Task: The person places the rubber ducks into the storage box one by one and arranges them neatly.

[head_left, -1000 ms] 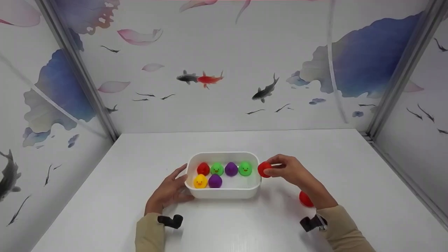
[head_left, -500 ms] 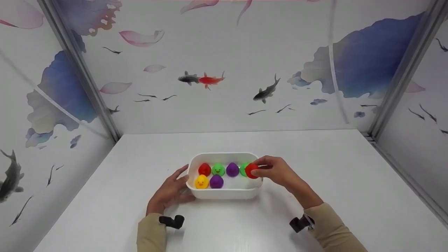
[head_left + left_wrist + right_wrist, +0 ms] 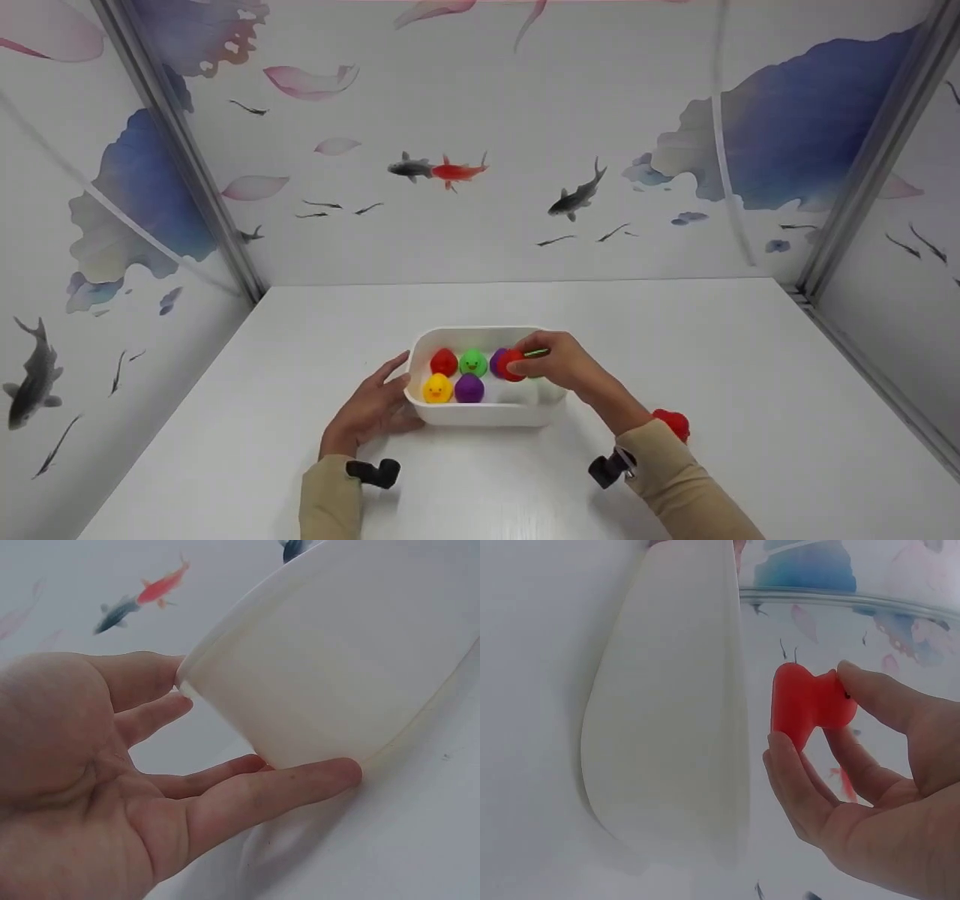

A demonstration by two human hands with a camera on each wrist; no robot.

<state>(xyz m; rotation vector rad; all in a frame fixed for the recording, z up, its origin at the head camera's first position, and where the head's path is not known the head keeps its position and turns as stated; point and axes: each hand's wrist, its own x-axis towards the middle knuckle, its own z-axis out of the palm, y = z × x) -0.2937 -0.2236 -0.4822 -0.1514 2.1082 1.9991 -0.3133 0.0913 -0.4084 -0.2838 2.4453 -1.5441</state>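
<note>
My right hand point(image 3: 566, 365) pinches a red rubber duck point(image 3: 513, 365) between thumb and fingertips, over the inside of a white plastic bin point(image 3: 484, 416). In the right wrist view the duck point(image 3: 799, 701) shows above the bin's rim. My left hand point(image 3: 370, 411) rests against the bin's left end with nearly straight fingers, some at the rim and one low along the wall in the left wrist view. Inside the bin sit a red duck point(image 3: 443, 362), a green duck point(image 3: 472, 363), a yellow duck point(image 3: 438, 389) and purple ones point(image 3: 469, 388). Another green duck is mostly hidden under my right hand.
Another red duck point(image 3: 673, 424) lies on the white table point(image 3: 480, 480), partly behind my right forearm. White panels point(image 3: 510, 247) painted with fish and petals enclose the table at the back and sides.
My right hand has carried the red duck leftward, from beside the bin's right end to over its inside. The left hand keeps its place at the bin.
</note>
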